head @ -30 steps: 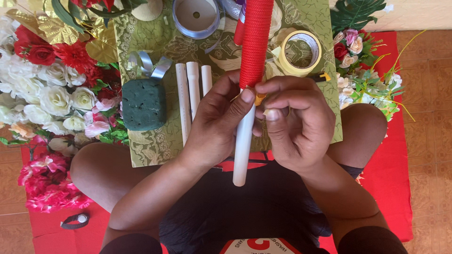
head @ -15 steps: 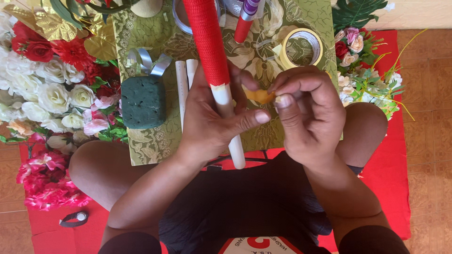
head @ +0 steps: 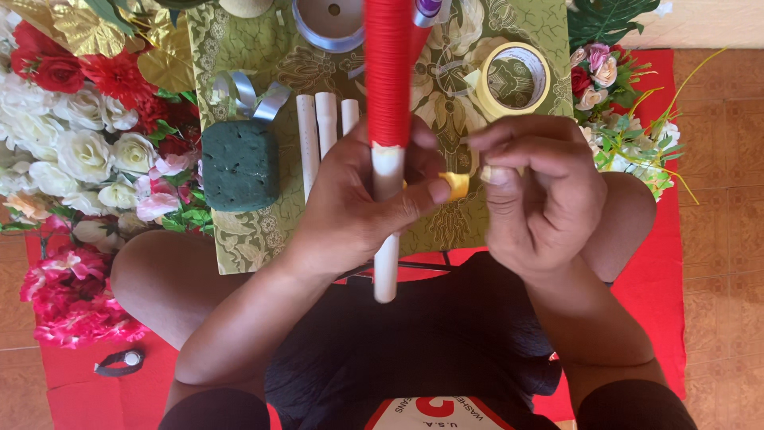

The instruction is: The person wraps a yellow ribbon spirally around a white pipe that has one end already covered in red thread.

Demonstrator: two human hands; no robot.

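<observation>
1. Spread over my lap and the tiled floor is a red cloth point(head: 660, 318), with a green and gold patterned cloth point(head: 263, 48) laid on top of it at twelve o'clock.
2. My left hand point(head: 358, 207) is wrapped around a white stick point(head: 387, 263), which stands nearly upright; its upper part is wound in red ribbon point(head: 388, 72) and its bare lower end points toward six o'clock.
3. My left thumb presses a small yellow scrap of tape point(head: 458, 185) just beside the stick, at about three o'clock from it.
4. My right hand point(head: 541, 199) is curled, its fingertips pinched together close to that scrap; I cannot tell whether they touch it.
5. At nine o'clock from the stick lie three plain white sticks point(head: 326, 127) side by side, and beyond them a dark green foam block point(head: 240, 166).
6. A roll of yellow tape point(head: 513, 78) sits at one o'clock.
7. White and red artificial flowers point(head: 72, 135) are heaped at ten o'clock, and pink ones point(head: 68, 295) at eight.
</observation>
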